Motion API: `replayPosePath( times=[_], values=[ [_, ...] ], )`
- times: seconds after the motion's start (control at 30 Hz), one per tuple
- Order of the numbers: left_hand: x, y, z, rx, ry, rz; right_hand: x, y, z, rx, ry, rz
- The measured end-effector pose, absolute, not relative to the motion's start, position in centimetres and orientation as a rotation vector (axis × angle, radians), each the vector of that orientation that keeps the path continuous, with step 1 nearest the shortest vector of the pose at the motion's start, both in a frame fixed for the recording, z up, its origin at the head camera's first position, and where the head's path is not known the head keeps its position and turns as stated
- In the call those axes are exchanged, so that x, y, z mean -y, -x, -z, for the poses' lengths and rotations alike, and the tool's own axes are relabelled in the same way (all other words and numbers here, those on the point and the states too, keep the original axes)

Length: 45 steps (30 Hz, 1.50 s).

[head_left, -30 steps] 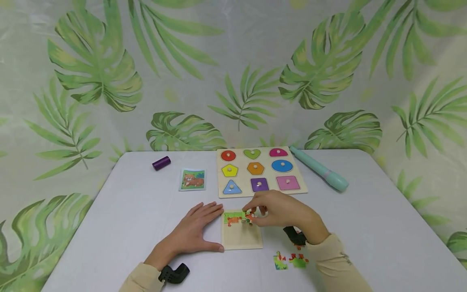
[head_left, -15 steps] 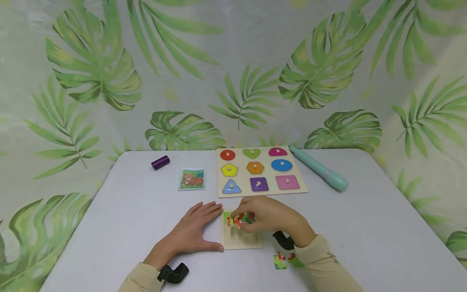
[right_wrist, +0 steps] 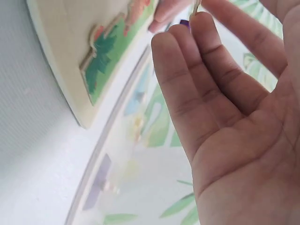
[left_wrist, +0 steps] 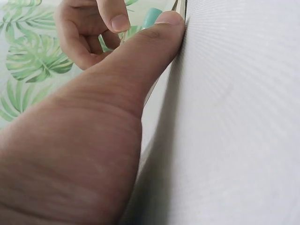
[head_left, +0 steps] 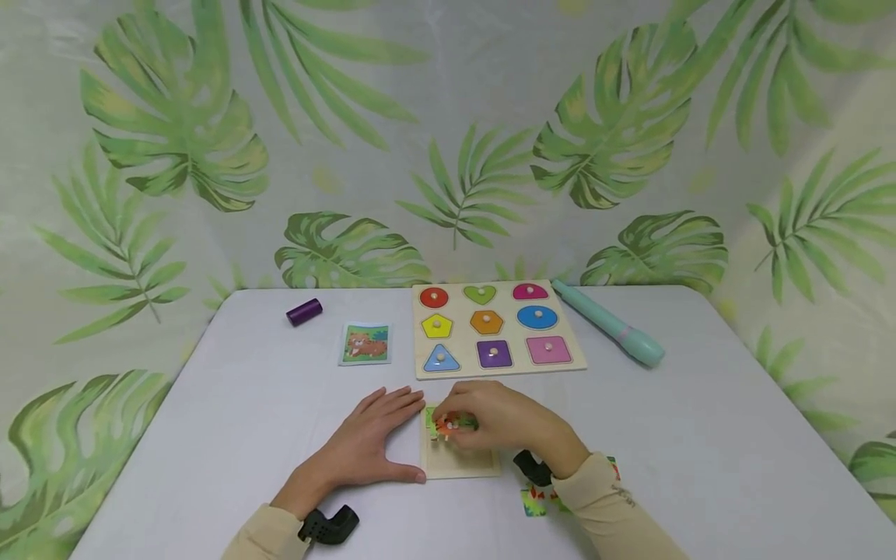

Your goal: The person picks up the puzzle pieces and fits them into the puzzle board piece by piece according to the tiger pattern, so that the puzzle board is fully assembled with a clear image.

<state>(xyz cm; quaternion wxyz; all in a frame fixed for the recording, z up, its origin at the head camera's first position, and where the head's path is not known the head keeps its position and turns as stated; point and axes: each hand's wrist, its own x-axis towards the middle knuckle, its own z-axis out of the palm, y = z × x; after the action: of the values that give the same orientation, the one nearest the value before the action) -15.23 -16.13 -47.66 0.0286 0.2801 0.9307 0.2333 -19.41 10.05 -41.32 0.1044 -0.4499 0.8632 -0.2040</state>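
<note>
A small wooden puzzle tray (head_left: 460, 465) lies flat before me, with joined puzzle pieces (right_wrist: 107, 61) along its far side, partly hidden in the head view. My left hand (head_left: 367, 445) lies spread on the tablecloth, its fingertips and thumb (left_wrist: 157, 35) against the tray's left edge. Above the tray's upper left, my right hand (head_left: 507, 420) pinches a puzzle piece (head_left: 444, 426) with orange and green on it. In the right wrist view only a thin edge of that piece shows at the fingertips (right_wrist: 205, 23).
Loose puzzle pieces (head_left: 533, 502) lie near the right sleeve, which partly covers them. Behind the tray are a knobbed shape board (head_left: 462, 365), a tiger picture card (head_left: 366, 344), a purple cylinder (head_left: 304, 312) and a mint-green wand-like object (head_left: 609, 320). A leaf-patterned curtain (head_left: 462, 155) hangs behind the table.
My right hand has moved left across the tray and slightly toward me, carrying the pinched puzzle piece to the upper left. The left hand has stayed at the tray's edge.
</note>
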Motion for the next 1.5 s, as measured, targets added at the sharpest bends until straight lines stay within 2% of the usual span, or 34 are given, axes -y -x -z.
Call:
replayPosePath(
  times=[0.2, 0.57, 1.5],
  values=[
    [16.2, 15.1, 47.8, -2.871, -0.842, -0.73, -9.5, 19.3, 42.0, -2.528, 1.276, 0.579],
    [16.1, 15.1, 47.9, -2.872, -0.839, -0.732, -9.1, 19.4, 43.2, -2.564, 1.363, 0.502],
    [16.1, 15.3, 47.6, -2.869, -0.845, -0.715, -9.0, 19.0, 42.9, -2.578, 1.308, 0.479]
  ],
)
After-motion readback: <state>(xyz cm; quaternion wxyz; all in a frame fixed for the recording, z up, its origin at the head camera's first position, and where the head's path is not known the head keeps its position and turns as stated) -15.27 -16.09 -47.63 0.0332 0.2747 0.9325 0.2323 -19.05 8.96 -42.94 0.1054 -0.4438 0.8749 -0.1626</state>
